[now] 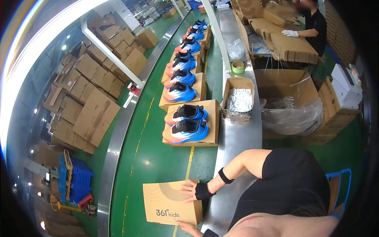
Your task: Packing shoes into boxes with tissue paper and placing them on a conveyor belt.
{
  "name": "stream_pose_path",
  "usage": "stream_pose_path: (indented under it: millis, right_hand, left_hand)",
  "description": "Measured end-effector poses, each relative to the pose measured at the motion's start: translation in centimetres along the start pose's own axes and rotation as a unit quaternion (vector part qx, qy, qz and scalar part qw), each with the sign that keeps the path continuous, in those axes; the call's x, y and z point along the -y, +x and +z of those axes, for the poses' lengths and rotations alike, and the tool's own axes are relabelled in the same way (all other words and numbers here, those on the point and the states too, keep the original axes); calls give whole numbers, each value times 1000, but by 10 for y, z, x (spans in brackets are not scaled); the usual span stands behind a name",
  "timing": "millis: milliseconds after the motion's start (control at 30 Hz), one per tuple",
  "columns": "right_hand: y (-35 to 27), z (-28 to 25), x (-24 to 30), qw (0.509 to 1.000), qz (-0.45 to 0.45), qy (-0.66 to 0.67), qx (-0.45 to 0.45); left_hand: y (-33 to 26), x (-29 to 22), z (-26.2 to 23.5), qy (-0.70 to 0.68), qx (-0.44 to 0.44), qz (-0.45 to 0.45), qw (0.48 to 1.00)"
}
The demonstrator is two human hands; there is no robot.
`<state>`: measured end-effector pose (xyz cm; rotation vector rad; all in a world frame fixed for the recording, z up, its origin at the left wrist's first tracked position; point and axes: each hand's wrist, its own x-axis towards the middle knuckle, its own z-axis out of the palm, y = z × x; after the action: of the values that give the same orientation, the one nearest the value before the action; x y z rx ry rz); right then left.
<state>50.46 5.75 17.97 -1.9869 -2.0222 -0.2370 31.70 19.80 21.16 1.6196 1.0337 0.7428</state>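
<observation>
A closed tan shoebox (169,203) with dark printing on its side sits on the green conveyor belt in front of me. My right hand (191,191), in a black wrist wrap, lies on its lid with the fingers spread. At the box's lower edge, my left hand (188,228) touches the side with outstretched fingertips; part of it is cut off by the frame. Farther up the belt, a pair of blue, white and orange sneakers (189,131) with black collars stands on another shoebox (211,118). More such pairs on boxes line up behind it.
Along the belt's right runs a metal ledge (237,158), bearing an open carton of silvery packets (239,100) and a green tape roll (238,68). A large carton with plastic film (292,118) stands beyond. A white-gloved co-worker (316,31) handles flat cardboard. Stacked cartons (94,114) fill the left.
</observation>
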Motion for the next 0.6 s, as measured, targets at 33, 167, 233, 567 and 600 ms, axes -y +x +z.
stream_pose_path:
  millis: [33, 167, 233, 567, 600]
  right_hand:
    - [4, -5, 1, 1000, -6, -5, -16]
    - [25, -32, 25, 997, 26, 18, -66]
    - [35, -59, 34, 999, 3, 18, -37]
    - [-33, -163, -146, 950, -15, -94, -298]
    - [-41, -167, -173, 954, 92, -106, -264]
  left_hand:
    - [-3, 4, -1, 5, 3, 6, 1000]
    - [-16, 17, -9, 36, 12, 22, 999]
    - [-30, 19, -21, 60, 0, 24, 998]
    - [-189, 22, -143, 222, -118, -41, 967]
    - [-196, 24, -140, 228, -123, -41, 965]
